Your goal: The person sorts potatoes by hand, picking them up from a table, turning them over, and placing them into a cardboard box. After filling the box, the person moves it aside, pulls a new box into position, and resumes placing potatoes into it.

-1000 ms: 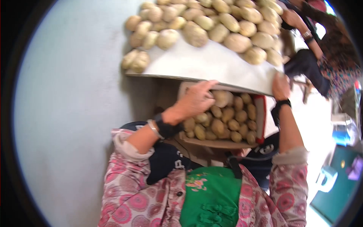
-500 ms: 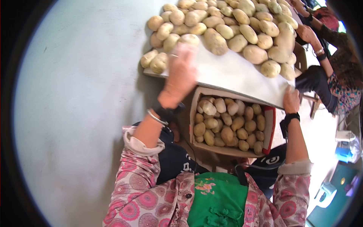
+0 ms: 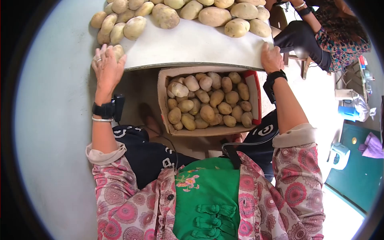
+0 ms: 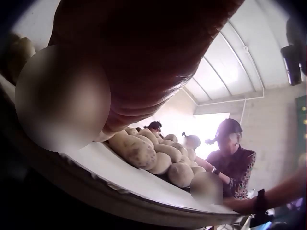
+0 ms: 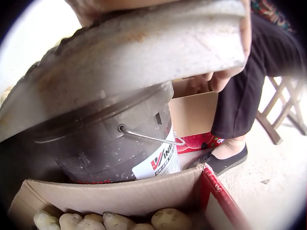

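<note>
My left hand (image 3: 107, 71) is at the near left corner of the white tabletop (image 3: 180, 46), its fingers curled over a pale potato (image 3: 119, 52) that shows beside the fingers. In the left wrist view that palm looms dark and close, with most of its grasp hidden. At the near right corner, my right hand (image 3: 273, 58) grips the table edge (image 5: 144, 62); in the right wrist view its fingertips (image 5: 221, 82) wrap beneath the rim. A heap of potatoes (image 3: 166, 17) covers the far part of the tabletop. Below the edge, a cardboard box (image 3: 164, 92) holds many potatoes (image 3: 207, 114).
Under the table, behind the box, stands a dark bucket (image 5: 110, 148) with a wire handle. Another person (image 4: 232, 160) sits beyond the right side, near a wooden stool (image 5: 273, 120). A pale wall (image 3: 52, 120) runs along the left.
My left hand has swung from over the box to the table's left corner and now holds a potato there. My right hand stays on the right corner. The head view has shifted.
</note>
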Demonstrator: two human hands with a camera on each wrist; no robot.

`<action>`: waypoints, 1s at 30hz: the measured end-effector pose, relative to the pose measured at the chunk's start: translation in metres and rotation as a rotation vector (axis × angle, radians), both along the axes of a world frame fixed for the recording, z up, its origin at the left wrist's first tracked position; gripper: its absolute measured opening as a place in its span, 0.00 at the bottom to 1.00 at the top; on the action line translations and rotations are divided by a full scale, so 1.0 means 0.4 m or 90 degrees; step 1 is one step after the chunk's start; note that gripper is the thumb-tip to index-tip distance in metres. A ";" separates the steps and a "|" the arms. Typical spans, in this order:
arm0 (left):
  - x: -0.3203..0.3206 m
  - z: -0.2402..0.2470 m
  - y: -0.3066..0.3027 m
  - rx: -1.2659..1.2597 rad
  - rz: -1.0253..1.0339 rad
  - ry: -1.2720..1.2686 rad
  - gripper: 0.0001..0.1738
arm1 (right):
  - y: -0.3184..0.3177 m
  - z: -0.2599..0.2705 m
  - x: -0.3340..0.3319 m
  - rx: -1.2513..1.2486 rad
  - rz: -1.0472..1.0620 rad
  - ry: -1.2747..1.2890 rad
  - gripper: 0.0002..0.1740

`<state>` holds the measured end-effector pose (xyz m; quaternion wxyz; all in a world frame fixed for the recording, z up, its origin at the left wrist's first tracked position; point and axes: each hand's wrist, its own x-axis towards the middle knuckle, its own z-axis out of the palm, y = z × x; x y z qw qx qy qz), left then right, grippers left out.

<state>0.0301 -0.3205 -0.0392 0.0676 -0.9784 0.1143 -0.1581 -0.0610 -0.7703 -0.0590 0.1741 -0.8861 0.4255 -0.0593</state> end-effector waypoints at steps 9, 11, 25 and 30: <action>-0.014 -0.014 -0.026 -0.119 -0.215 -0.042 0.24 | 0.000 0.002 0.002 -0.011 0.010 -0.001 0.37; 0.004 -0.008 -0.003 -0.325 -0.131 0.084 0.25 | -0.001 -0.002 -0.002 -0.006 0.013 -0.002 0.37; -0.156 0.035 -0.198 -0.425 -0.552 0.422 0.30 | -0.113 -0.132 0.020 -0.047 0.108 -0.008 0.41; -0.166 0.058 -0.208 -0.506 -0.538 0.300 0.26 | -0.033 -0.036 0.010 -0.039 0.031 0.023 0.42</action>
